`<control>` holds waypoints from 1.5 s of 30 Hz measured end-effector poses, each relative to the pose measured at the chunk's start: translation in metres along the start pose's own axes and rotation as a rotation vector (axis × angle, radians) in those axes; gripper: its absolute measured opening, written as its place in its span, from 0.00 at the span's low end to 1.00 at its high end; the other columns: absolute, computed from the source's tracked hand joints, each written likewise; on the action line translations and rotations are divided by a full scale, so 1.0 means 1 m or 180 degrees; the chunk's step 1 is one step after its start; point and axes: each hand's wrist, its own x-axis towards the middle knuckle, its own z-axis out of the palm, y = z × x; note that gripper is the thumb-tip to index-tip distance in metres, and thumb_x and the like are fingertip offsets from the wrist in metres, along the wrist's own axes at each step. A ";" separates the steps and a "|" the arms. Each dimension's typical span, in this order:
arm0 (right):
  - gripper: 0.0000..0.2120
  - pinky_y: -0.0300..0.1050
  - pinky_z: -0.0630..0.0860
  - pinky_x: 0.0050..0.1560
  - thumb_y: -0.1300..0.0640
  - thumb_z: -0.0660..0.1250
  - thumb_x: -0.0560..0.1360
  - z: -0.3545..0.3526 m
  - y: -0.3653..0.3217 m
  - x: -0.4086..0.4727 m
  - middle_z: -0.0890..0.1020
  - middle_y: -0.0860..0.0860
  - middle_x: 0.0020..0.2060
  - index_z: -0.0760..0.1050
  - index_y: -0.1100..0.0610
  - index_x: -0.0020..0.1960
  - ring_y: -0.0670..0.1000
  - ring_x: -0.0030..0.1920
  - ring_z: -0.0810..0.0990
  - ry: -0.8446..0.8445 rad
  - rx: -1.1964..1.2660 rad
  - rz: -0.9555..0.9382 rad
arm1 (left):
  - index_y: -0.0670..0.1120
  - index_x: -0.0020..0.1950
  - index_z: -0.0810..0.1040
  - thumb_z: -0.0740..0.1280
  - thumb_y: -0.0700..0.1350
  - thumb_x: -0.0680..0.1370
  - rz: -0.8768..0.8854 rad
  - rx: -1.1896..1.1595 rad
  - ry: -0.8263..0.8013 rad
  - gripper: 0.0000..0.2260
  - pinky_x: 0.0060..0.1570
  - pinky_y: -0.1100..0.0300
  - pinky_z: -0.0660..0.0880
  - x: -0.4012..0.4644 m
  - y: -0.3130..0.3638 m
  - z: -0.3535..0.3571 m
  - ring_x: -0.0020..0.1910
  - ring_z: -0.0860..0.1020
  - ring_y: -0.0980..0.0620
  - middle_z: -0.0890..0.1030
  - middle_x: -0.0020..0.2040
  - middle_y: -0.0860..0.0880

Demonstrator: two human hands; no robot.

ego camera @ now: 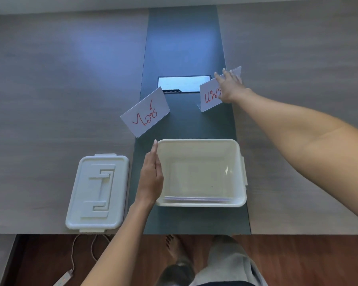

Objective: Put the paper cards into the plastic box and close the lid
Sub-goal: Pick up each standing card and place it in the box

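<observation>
1. Head view: right hand (229,87) on the far-right card (212,96), beyond the box (202,172); fingers draped over its top edge, closed grasp can't be confirmed.
2. Left hand (152,174) flat and unclenched against the box's left wall.
3. Second card (146,114) stands beyond the box's left corner, untouched.
4. Hand covers part of the far-right card's writing.
5. Box holds cards (196,199) along its near wall; count unclear. Lid (98,193) lies left of the box.

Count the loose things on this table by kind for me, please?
White folded paper cards with red writing: 2, one left, one right under the right hand
Cream open plastic box: 1
White plastic lid: 1
Paper sheets lying in the box: number unclear
Total: 4 countable things
</observation>
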 end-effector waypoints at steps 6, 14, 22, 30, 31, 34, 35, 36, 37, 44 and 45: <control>0.27 0.56 0.66 0.67 0.65 0.70 0.73 -0.006 0.004 0.018 0.73 0.62 0.62 0.68 0.57 0.70 0.63 0.66 0.71 0.0422 -0.0762 -0.0286 | 0.51 0.80 0.58 0.52 0.40 0.85 0.0007 -0.0064 -0.0016 0.23 0.54 0.76 0.66 0.001 0.001 0.001 0.50 0.73 0.58 0.74 0.54 0.51; 0.10 0.52 0.70 0.55 0.70 0.64 0.74 -0.023 -0.003 -0.004 0.82 0.60 0.51 0.77 0.59 0.50 0.63 0.53 0.81 0.0526 -0.0874 -0.0239 | 0.51 0.80 0.58 0.52 0.40 0.85 0.0019 -0.0044 -0.0028 0.23 0.54 0.79 0.64 0.001 0.003 0.001 0.51 0.71 0.67 0.72 0.56 0.54; 0.12 0.50 0.70 0.43 0.70 0.59 0.74 -0.035 -0.001 -0.056 0.82 0.58 0.49 0.78 0.60 0.48 0.64 0.47 0.81 0.0797 -0.0078 -0.0266 | 0.50 0.80 0.58 0.52 0.41 0.85 0.0062 -0.0097 -0.0041 0.22 0.52 0.82 0.62 0.000 0.004 0.003 0.50 0.70 0.73 0.69 0.52 0.62; 0.13 0.50 0.72 0.44 0.59 0.61 0.81 -0.060 -0.023 -0.135 0.79 0.58 0.50 0.78 0.57 0.63 0.63 0.47 0.80 0.1430 0.0312 -0.0863 | 0.49 0.79 0.59 0.52 0.41 0.85 0.0008 -0.0152 -0.0010 0.21 0.51 0.84 0.60 0.002 0.002 0.001 0.51 0.69 0.76 0.69 0.52 0.66; 0.13 0.51 0.72 0.43 0.59 0.61 0.81 -0.062 -0.026 -0.147 0.80 0.58 0.50 0.78 0.57 0.63 0.62 0.47 0.81 0.1504 0.0351 -0.0894 | 0.48 0.79 0.59 0.52 0.41 0.85 0.0001 -0.0162 -0.0018 0.21 0.51 0.84 0.60 0.002 0.002 0.001 0.52 0.68 0.78 0.68 0.52 0.68; 0.13 0.57 0.79 0.45 0.57 0.63 0.81 -0.061 -0.037 -0.186 0.81 0.57 0.50 0.79 0.57 0.63 0.62 0.47 0.82 0.1626 0.0586 -0.1017 | 0.48 0.79 0.59 0.52 0.41 0.85 -0.0041 -0.0161 -0.0046 0.21 0.51 0.85 0.60 0.002 0.001 0.002 0.51 0.68 0.80 0.68 0.52 0.68; 0.13 0.59 0.80 0.45 0.57 0.63 0.81 -0.059 -0.040 -0.197 0.81 0.57 0.50 0.79 0.56 0.63 0.62 0.47 0.82 0.1649 0.0694 -0.1040 | 0.49 0.79 0.59 0.52 0.41 0.85 -0.0041 -0.0159 -0.0045 0.21 0.51 0.85 0.60 0.003 0.001 0.002 0.52 0.68 0.80 0.68 0.54 0.68; 0.13 0.60 0.82 0.45 0.57 0.64 0.81 -0.056 -0.043 -0.208 0.81 0.57 0.50 0.79 0.55 0.63 0.61 0.46 0.82 0.1661 0.0803 -0.1061 | 0.49 0.79 0.59 0.52 0.42 0.85 -0.0034 -0.0161 -0.0047 0.21 0.52 0.85 0.59 0.003 0.001 0.002 0.53 0.68 0.79 0.68 0.57 0.67; 0.13 0.60 0.82 0.44 0.56 0.64 0.80 -0.052 -0.045 -0.219 0.81 0.56 0.49 0.79 0.54 0.64 0.60 0.45 0.82 0.1674 0.0915 -0.1082 | 0.49 0.80 0.58 0.52 0.42 0.85 -0.0024 -0.0176 -0.0058 0.21 0.55 0.84 0.59 0.003 0.001 0.002 0.56 0.67 0.78 0.68 0.61 0.65; 0.16 0.53 0.83 0.40 0.55 0.69 0.78 -0.033 -0.058 -0.274 0.83 0.52 0.45 0.79 0.54 0.65 0.54 0.41 0.82 0.1688 0.1320 -0.1205 | 0.50 0.80 0.58 0.51 0.44 0.85 -0.0043 -0.0221 -0.0092 0.21 0.67 0.68 0.61 0.004 0.002 0.002 0.68 0.64 0.65 0.66 0.74 0.53; 0.16 0.51 0.84 0.40 0.55 0.69 0.78 -0.031 -0.059 -0.279 0.83 0.52 0.46 0.79 0.55 0.65 0.53 0.41 0.82 0.1673 0.1373 -0.1232 | 0.50 0.80 0.58 0.51 0.44 0.85 -0.0047 -0.0221 -0.0086 0.21 0.67 0.67 0.62 0.004 0.002 0.002 0.69 0.65 0.63 0.66 0.74 0.52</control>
